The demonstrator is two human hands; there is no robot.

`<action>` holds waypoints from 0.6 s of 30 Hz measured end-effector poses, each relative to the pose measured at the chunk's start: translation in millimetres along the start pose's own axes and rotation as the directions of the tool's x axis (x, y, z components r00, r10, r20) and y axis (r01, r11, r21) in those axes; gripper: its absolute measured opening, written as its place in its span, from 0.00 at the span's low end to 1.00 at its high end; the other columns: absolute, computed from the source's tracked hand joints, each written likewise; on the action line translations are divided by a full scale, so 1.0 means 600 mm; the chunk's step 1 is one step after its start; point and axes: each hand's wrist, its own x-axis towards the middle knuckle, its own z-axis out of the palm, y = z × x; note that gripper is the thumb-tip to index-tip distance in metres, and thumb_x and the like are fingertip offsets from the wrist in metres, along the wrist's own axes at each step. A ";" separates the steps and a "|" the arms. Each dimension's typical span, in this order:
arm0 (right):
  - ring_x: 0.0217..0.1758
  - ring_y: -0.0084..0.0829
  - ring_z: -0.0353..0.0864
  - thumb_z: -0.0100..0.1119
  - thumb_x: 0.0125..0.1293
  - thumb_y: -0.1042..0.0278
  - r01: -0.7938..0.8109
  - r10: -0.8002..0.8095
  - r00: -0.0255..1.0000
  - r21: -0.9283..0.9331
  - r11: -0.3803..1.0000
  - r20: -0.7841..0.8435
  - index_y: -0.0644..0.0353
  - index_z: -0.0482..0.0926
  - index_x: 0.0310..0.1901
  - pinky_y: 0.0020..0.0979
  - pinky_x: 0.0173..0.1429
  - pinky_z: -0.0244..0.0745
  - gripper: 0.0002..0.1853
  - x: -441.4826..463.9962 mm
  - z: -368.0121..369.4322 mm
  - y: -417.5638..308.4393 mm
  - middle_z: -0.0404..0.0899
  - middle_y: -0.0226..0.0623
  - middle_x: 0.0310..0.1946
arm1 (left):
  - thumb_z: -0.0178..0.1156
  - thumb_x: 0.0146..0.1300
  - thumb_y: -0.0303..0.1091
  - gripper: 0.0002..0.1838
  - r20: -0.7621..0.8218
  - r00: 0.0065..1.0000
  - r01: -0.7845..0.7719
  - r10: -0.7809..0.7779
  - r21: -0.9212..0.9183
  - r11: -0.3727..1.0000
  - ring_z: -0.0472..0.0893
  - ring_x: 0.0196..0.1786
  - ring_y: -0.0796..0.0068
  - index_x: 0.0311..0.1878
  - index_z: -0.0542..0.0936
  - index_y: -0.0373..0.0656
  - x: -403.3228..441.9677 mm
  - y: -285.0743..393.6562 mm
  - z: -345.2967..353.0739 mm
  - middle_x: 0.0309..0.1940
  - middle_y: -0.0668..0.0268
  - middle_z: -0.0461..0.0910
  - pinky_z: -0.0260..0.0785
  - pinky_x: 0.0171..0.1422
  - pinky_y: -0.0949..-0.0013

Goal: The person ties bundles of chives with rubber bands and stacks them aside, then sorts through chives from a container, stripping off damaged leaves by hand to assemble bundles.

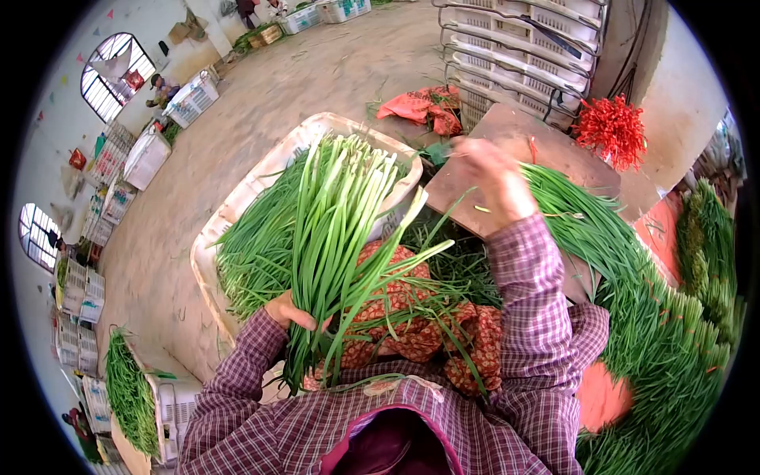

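My left hand (291, 311) is wrapped round a bunch of garlic chives (336, 206), gripping it near the leafy lower end, with the pale stem ends pointing away from me. The bunch lies over a white plastic crate (207, 257) that holds more green chives. A few stems splay out to the right, above a red patterned cloth (475, 328) on my lap. My right hand (500, 184) is raised over a brown board (507, 131); its fingers are smeared by motion, so what they hold is unclear. Beside it, chives (566, 202) lie on the board's right side.
A cluster of red ties (609, 133) hangs at the board's far right corner. Stacked white crates (518, 59) stand behind it. Many tied chive bundles (665, 340) lie on the right. A red sack (423, 109) rests on the floor. Another person (162, 89) sits far left.
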 end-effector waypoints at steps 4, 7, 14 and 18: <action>0.62 0.33 0.72 0.50 0.69 0.44 -0.001 0.023 0.998 -0.332 0.943 0.062 0.67 0.74 0.59 0.35 0.65 0.65 0.31 -0.049 -0.088 0.031 0.76 0.44 0.57 | 0.71 0.38 0.32 0.23 -0.160 0.987 -0.024 0.032 0.051 0.998 0.80 0.23 0.64 0.40 0.80 0.31 0.005 0.020 0.018 0.25 0.56 0.80 0.74 0.27 0.65; 0.68 0.45 0.66 0.47 0.62 0.28 -0.349 0.438 0.879 -0.371 0.861 0.190 0.69 0.55 0.69 0.41 0.69 0.64 0.50 -0.104 -0.053 0.079 0.63 0.57 0.66 | 0.70 0.34 0.35 0.24 -0.358 0.934 0.025 -0.002 0.060 0.998 0.79 0.23 0.66 0.38 0.80 0.33 0.024 0.037 0.047 0.24 0.57 0.80 0.73 0.27 0.65; 0.70 0.46 0.61 0.42 0.60 0.24 -0.338 0.149 0.872 0.352 0.873 0.467 0.66 0.45 0.72 0.49 0.68 0.63 0.54 -0.053 0.063 0.089 0.60 0.54 0.67 | 0.63 0.45 0.23 0.25 -0.239 0.971 -0.021 -0.005 -0.103 0.994 0.81 0.34 0.67 0.52 0.76 0.36 0.120 0.040 0.105 0.37 0.61 0.81 0.79 0.38 0.64; 0.53 0.36 0.79 0.52 0.61 0.31 -0.285 0.243 0.958 0.576 0.766 0.150 0.60 0.65 0.65 0.44 0.57 0.77 0.42 -0.021 0.060 0.045 0.77 0.42 0.54 | 0.65 0.48 0.25 0.26 -0.262 0.964 0.021 -0.045 -0.094 0.995 0.82 0.39 0.68 0.55 0.75 0.36 0.170 0.018 0.184 0.40 0.58 0.82 0.76 0.51 0.63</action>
